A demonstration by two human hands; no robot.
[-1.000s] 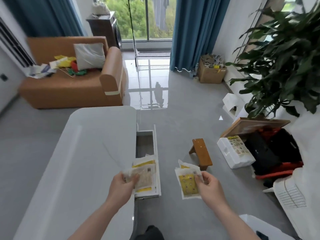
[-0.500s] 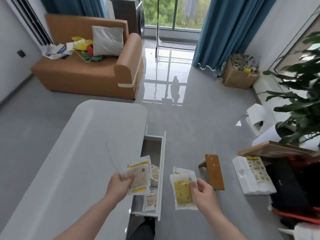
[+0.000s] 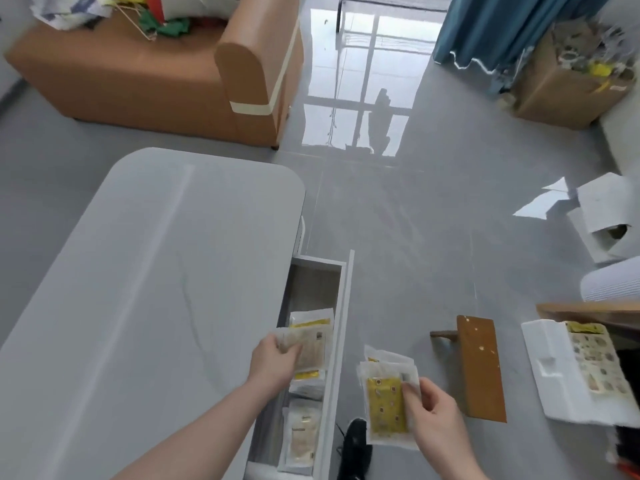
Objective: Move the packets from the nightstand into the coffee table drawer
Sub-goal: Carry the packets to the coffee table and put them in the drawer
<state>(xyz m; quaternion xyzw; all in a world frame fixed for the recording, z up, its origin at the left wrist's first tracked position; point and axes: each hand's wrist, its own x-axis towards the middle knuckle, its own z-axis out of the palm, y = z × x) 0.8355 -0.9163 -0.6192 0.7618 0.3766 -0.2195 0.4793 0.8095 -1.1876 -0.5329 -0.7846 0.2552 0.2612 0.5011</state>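
Landmark: the open drawer (image 3: pixel 341 327), pulled out from the right side of the white desk (image 3: pixel 149 289).
Left hand (image 3: pixel 273 362): yours, right over the drawer's mid part, fingers curled round 1 packet (image 3: pixel 310 348); that packet is pale w/ a yellow band at top & bottom, held flat above the drawer.
Right hand (image 3: pixel 434 415): yours, just right of the drawer front, over the floor; thumb & fingers pinch a small stack of packets (image 3: pixel 386 400), top one yellow in a clear wrapper. Can't tell how many are in the stack, at least 2.
In the drawer: another pale packet (image 3: pixel 301 434) lies flat at the near end; more packet edges show under the one your left hand holds, count unclear.
Drawer's far end: bare grey bottom.
Right of the drawer: small wooden stool (image 3: pixel 479 368) on the floor, well apart from the drawer; past it a white foam tray (image 3: pixel 554 375) w/ a printed sheet on it.
Below the drawer front: a dark shoe (image 3: pixel 356 445), near your right hand's stack.
Beyond the desk: orange sofa (image 3: pixel 145 74) w/ clutter on the seat; cardboard box (image 3: pixel 568 91) far right by the blue curtain (image 3: pixel 502 29).
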